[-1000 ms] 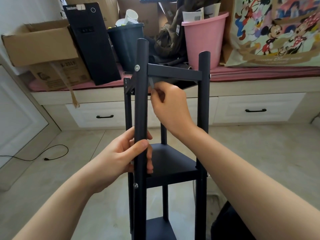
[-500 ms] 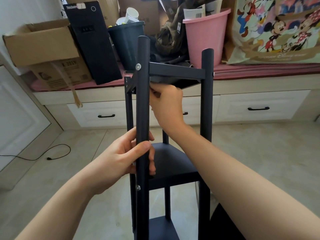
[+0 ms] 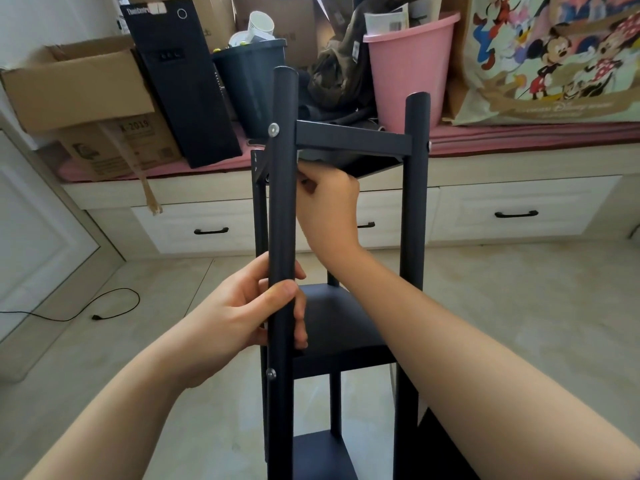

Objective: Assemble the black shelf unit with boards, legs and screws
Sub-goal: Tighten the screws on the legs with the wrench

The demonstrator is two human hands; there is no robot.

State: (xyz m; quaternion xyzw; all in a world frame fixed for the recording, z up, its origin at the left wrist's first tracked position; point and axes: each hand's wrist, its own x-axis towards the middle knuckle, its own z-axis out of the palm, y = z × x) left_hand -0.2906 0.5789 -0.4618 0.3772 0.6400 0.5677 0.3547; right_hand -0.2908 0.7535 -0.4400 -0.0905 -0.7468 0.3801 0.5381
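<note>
The black shelf unit stands upright on the floor in front of me, with a top board (image 3: 353, 138), a middle board (image 3: 339, 327) and a bottom board (image 3: 322, 455). My left hand (image 3: 235, 317) is wrapped around the near left leg (image 3: 284, 209), just above the middle board. Silver screws (image 3: 273, 129) sit in this leg at the top and at the lower screw (image 3: 270, 373). My right hand (image 3: 329, 209) reaches under the top board beside that leg, fingers pinched on a small grey tool that is almost hidden. The near right leg (image 3: 414, 220) stands free.
Behind the shelf runs a low bench with white drawers (image 3: 512, 216). On it sit a cardboard box (image 3: 76, 84), a black computer tower (image 3: 183, 84), a dark bin (image 3: 249, 84), a pink bucket (image 3: 408, 71) and a cartoon bag (image 3: 554, 57). A black cable (image 3: 104, 306) lies on the floor at left.
My right hand has risen a little and now sits tight under the top board against the leg. My left hand keeps the same grip on the leg.
</note>
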